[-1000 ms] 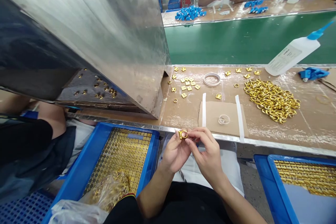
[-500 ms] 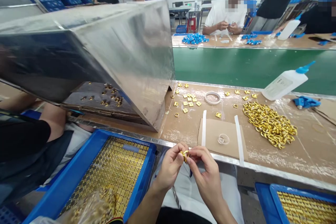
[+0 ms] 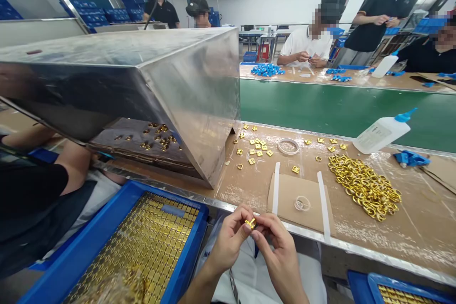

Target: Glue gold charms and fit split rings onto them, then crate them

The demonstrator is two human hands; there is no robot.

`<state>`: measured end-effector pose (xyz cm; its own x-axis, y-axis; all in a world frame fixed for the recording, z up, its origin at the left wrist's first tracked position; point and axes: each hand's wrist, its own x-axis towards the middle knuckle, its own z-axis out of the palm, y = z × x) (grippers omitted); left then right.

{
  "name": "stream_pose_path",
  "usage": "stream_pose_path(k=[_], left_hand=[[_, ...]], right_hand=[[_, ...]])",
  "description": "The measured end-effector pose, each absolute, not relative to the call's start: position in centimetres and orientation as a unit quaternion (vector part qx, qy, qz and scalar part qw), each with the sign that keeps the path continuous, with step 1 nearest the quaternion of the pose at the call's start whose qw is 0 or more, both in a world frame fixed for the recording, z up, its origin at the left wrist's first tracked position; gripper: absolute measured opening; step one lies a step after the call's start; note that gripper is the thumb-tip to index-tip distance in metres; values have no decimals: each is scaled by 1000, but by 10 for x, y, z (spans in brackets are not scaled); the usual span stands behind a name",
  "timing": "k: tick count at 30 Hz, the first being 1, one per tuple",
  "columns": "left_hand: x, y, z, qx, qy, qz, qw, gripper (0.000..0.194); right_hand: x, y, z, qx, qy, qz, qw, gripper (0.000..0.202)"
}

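Nothing legible: print too small on the label (image 3: 373, 136) of the white bottle (image 3: 387, 134)

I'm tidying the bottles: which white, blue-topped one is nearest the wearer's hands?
It's the near bottle, just beyond the pile of gold rings. The other bottle is farther off, on the far bench across the green strip.

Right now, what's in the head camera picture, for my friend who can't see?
A person's left hand and right hand hold a gold piece by a bench. On it, a ring pile and bottle sit right, a metal hood left.
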<state>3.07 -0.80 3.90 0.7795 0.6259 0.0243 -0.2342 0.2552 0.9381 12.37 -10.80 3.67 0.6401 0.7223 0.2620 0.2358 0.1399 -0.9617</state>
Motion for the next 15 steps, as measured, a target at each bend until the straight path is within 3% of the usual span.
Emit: stream_pose_path(k=[15], left_hand=[[37,-18,20,533,182,330,758,49]], right_hand=[[122,-106,43,-616,-348,190,681,22]])
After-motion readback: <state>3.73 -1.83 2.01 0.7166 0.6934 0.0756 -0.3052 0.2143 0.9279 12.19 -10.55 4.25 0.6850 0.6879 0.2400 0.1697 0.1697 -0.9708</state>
